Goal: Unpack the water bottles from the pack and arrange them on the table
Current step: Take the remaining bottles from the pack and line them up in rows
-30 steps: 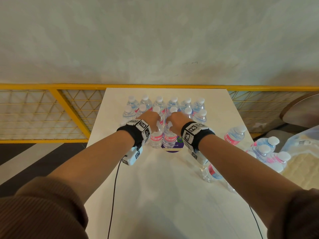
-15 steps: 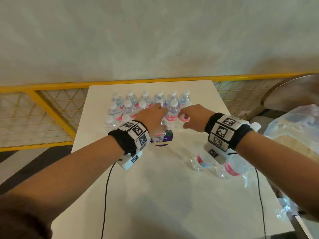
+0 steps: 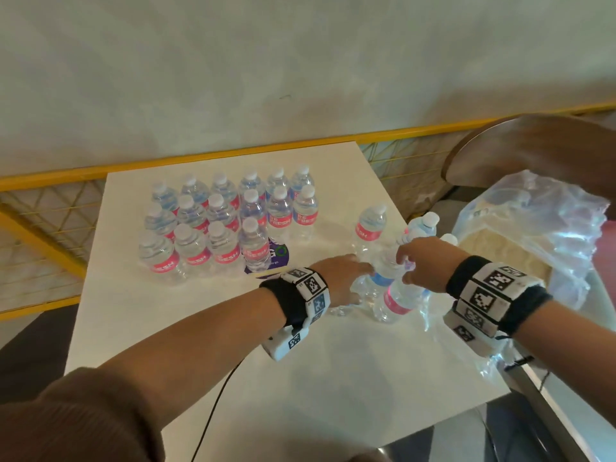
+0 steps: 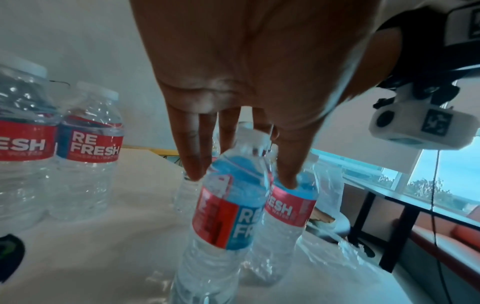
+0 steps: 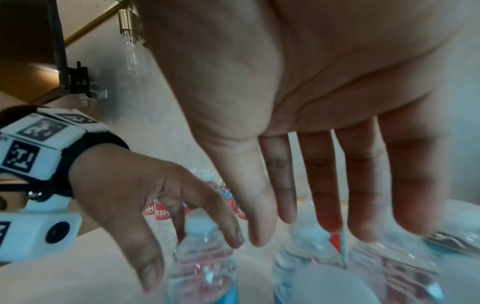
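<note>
L hand fingers straight, spread a bit, tips down on the neck and shoulder of a bottle w/ blue-red label; holding nothing. R hand fingers loosely extended, hovering over the caps of 2-3 more bottles; grip not closed on any. Those bottles stand in a tight cluster near the bench's right edge, torn clear wrap around their base. 1 bottle stands alone just beyond the cluster. 3 rows of arranged bottles sit toward the far-left part of the bench, a purple sticker beside the front row. Crumpled plastic pack off the right edge
</note>
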The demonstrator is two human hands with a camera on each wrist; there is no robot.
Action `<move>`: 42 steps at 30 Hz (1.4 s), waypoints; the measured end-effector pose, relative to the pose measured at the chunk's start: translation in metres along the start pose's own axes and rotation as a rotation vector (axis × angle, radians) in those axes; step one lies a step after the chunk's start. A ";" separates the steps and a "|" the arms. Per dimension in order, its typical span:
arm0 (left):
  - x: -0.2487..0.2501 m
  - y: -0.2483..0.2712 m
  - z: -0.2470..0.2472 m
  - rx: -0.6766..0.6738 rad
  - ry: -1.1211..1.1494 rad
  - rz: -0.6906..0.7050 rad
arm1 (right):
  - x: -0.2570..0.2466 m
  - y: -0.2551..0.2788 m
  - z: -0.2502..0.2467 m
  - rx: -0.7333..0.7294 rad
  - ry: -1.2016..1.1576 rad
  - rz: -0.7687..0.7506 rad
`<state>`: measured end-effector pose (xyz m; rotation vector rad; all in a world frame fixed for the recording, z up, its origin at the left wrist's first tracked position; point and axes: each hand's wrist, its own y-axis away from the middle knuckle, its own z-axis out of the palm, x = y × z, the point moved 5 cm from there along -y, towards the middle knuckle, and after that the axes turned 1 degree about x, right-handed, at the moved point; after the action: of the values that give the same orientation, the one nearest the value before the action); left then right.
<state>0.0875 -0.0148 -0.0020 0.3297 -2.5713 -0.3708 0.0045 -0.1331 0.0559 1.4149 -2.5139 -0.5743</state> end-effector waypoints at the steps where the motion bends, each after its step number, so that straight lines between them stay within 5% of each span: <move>1: -0.002 -0.001 0.002 0.004 0.012 -0.005 | 0.005 0.003 0.004 -0.008 -0.003 0.020; 8: -0.029 0.010 -0.012 0.092 0.140 -0.124 | 0.012 0.014 0.025 -0.017 -0.099 0.031; 20: -0.098 0.060 -0.045 0.205 0.108 -0.397 | -0.080 -0.009 0.018 -0.002 -0.099 -0.276; 29: -0.100 0.062 -0.067 0.104 -0.123 -0.324 | -0.109 -0.041 0.019 0.014 -0.067 -0.300; 42: -0.107 0.030 -0.084 0.275 -0.140 -0.487 | -0.118 -0.078 -0.007 0.112 0.000 -0.436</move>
<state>0.2163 0.0286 0.0282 1.0733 -2.6588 -0.2116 0.1288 -0.0701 0.0313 2.0234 -2.2713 -0.5050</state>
